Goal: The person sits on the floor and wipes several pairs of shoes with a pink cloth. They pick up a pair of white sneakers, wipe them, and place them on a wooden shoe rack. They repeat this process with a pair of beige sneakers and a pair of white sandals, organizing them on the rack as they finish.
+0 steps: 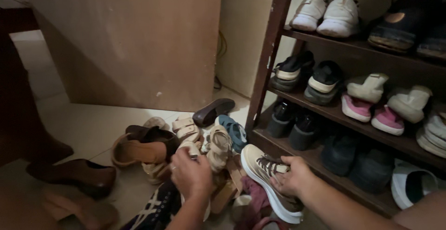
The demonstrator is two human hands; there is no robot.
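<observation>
My right hand (293, 176) grips a beige sneaker (259, 162) with dark laces and a white sole, lying at the foot of the dark wooden shoe rack (273, 39). My left hand (190, 174), a ring on one finger, rests in a pile of shoes on the floor, fingers curled on a cream strappy sandal (217, 147). Around it lie a brown slip-on (139, 149), a blue sandal (234, 130) and a dark striped sneaker (155, 209).
The rack's shelves hold white sneakers (327, 14), black-and-cream sneakers (309, 74), pink-soled shoes (371, 111) and dark shoes. A brown heeled shoe (74, 174) lies at left. A tan board (130, 39) leans against the wall behind the pile.
</observation>
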